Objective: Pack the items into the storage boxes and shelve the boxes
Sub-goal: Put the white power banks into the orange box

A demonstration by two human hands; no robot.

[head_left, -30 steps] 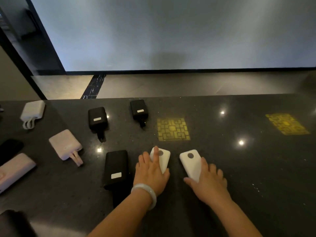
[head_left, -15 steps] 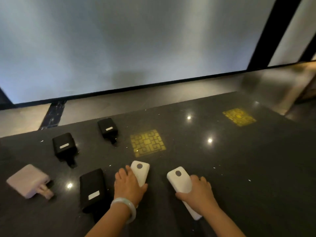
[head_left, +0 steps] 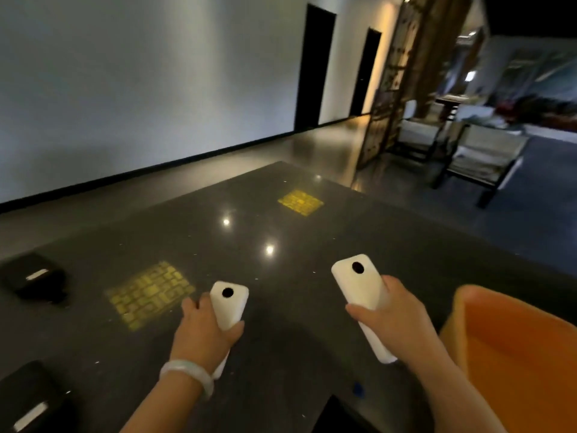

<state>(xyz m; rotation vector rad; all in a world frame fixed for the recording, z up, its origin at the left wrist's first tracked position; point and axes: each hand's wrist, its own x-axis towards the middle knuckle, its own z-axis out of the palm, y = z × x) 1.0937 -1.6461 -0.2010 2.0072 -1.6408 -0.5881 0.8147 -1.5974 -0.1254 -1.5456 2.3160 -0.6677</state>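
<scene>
My left hand (head_left: pixel 204 334) grips a white power bank (head_left: pixel 229 303) with a dark round spot near its top, lifted above the dark stone table (head_left: pixel 281 239). My right hand (head_left: pixel 395 317) grips a second white power bank (head_left: pixel 362 290) of the same kind, held a little higher and to the right. An orange storage box (head_left: pixel 512 348) stands open at the lower right, just right of my right hand. Two black power banks lie at the left edge: one (head_left: pixel 32 278) farther back, one (head_left: pixel 29 398) near the bottom corner.
Two yellow patterned squares (head_left: pixel 150 292) (head_left: pixel 300 202) are set into the tabletop. Beyond the table's right end stand white-cushioned chairs (head_left: pixel 480 157) and a wooden screen (head_left: pixel 393 82). A pale wall with dark doorways (head_left: pixel 315 67) runs along the back.
Both hands have lifted their white power banks off the table. The view has swung right, bringing the orange box and the chairs into sight and pushing the pink and black power banks out left.
</scene>
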